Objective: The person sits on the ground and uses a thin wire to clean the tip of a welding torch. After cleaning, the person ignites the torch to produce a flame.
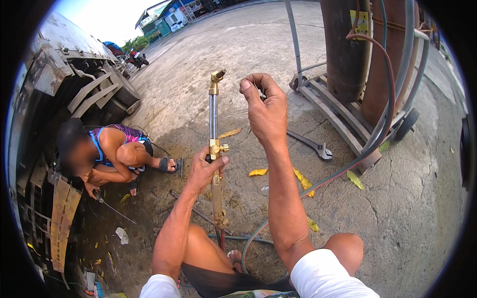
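In my head view, my left hand point(201, 173) grips the cutting torch point(213, 111) around its brass valve body point(217, 148), holding it upright before me, probably to keep the nozzle point(220, 74) within easy reach. My right hand point(268, 107), beside the nozzle, pinches what looks like a fine wire point(255, 82), likely for fingertip control. The dark cylinder point(348, 62) stands in a cart point(332, 109), presumably against tipping; its yellow label point(364, 25) is too small to read.
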The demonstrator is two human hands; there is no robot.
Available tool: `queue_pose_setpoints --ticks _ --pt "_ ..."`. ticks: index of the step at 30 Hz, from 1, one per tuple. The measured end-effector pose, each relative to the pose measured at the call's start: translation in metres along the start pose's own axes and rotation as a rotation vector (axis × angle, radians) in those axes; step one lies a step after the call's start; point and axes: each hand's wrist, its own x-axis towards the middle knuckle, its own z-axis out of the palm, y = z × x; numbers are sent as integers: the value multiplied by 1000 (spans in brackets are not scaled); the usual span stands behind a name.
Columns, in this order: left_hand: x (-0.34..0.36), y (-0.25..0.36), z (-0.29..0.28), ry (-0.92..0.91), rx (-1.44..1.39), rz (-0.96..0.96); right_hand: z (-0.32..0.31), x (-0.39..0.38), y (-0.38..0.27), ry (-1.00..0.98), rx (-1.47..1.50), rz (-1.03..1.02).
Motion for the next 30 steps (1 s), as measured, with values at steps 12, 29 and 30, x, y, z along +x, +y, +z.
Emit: queue_pose_setpoints --ticks 12,29,30 --pt "-3 2 -1 -36 -14 -1 -5 0 -11 -23 15 28" --pt "-8 7 -1 -73 14 22 -9 -2 -18 -84 -27 71" --pt "-8 7 -1 -75 10 23 -10 -2 -12 -120 -30 65"
